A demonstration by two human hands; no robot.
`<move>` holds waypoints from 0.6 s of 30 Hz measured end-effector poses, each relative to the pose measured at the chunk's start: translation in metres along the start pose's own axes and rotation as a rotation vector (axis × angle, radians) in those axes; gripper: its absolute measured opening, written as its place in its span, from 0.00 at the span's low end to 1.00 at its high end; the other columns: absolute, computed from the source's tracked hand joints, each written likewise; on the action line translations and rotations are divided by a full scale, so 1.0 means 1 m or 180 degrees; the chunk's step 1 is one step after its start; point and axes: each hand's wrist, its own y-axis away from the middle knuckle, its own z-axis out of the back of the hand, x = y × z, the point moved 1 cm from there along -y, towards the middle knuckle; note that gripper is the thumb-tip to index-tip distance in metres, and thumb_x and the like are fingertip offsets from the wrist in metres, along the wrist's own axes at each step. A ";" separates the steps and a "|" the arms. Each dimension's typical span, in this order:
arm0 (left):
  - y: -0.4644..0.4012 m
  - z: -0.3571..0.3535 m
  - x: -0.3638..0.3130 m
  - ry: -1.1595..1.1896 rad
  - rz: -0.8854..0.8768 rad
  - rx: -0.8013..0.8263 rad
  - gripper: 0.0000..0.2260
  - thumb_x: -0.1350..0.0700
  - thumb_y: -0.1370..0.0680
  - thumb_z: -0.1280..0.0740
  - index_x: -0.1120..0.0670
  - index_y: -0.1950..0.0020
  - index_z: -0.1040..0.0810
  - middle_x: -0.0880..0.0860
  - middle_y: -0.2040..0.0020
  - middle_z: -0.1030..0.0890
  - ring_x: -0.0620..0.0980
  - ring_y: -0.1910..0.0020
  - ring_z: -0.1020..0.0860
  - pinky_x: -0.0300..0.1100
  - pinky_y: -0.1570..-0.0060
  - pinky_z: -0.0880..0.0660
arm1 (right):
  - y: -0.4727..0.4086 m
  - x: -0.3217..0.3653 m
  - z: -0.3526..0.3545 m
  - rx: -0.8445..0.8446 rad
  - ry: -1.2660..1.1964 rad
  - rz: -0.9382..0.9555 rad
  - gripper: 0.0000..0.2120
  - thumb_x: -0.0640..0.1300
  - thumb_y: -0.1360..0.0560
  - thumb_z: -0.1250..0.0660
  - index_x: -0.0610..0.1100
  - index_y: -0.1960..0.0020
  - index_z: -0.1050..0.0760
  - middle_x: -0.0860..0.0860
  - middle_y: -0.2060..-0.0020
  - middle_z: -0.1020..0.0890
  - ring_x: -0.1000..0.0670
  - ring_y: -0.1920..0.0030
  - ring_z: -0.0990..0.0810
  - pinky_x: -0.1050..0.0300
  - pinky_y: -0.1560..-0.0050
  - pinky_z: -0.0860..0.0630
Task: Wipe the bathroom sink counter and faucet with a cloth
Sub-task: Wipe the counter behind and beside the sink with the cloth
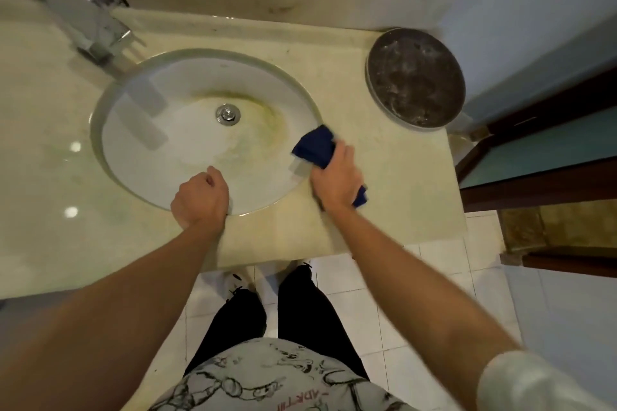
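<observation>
Now my right hand (334, 178) grips blue cloth (315, 145) at sink (110, 160) rim, right side; left hand (199, 198) fisted, holding nothing, on front rim. Cream counter (394, 170), faucet (90, 27) back-left, white tile floor (430, 304).

Right hand (334, 173) apparently hides cloth (315, 145) partly.
</observation>
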 end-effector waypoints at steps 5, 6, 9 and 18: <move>-0.003 -0.001 0.000 -0.0017 -0.0027 0.0011 0.25 0.43 0.17 0.50 0.53 0.68 0.27 0.53 0.70 0.24 0.56 0.69 0.25 0.47 0.61 0.28 | -0.091 -0.024 0.028 -0.0027 0.0240 0.0545 0.25 0.46 0.26 0.35 0.46 0.29 0.31 0.44 0.39 0.24 0.36 0.49 0.20 0.44 0.48 0.25; -0.004 -0.001 0.000 -0.0028 -0.0006 0.0006 0.25 0.43 0.18 0.50 0.53 0.68 0.27 0.53 0.70 0.24 0.57 0.68 0.25 0.47 0.60 0.28 | -0.101 -0.027 0.031 -0.0037 0.0304 0.0612 0.24 0.46 0.26 0.35 0.46 0.30 0.31 0.44 0.40 0.24 0.36 0.49 0.20 0.44 0.48 0.25; -0.005 -0.002 0.000 -0.0019 0.0043 0.0009 0.25 0.43 0.18 0.50 0.53 0.68 0.28 0.53 0.69 0.23 0.57 0.68 0.23 0.48 0.58 0.25 | -0.105 -0.028 0.028 -0.0098 0.0437 0.0627 0.23 0.46 0.25 0.34 0.45 0.30 0.31 0.43 0.40 0.24 0.36 0.51 0.20 0.46 0.50 0.27; 0.000 0.004 0.000 0.0189 0.0053 0.0087 0.24 0.42 0.18 0.49 0.53 0.67 0.25 0.54 0.67 0.21 0.59 0.65 0.23 0.48 0.56 0.25 | 0.018 -0.023 0.001 -0.0136 0.0435 0.0135 0.27 0.45 0.26 0.33 0.47 0.28 0.33 0.45 0.41 0.26 0.39 0.57 0.21 0.52 0.58 0.32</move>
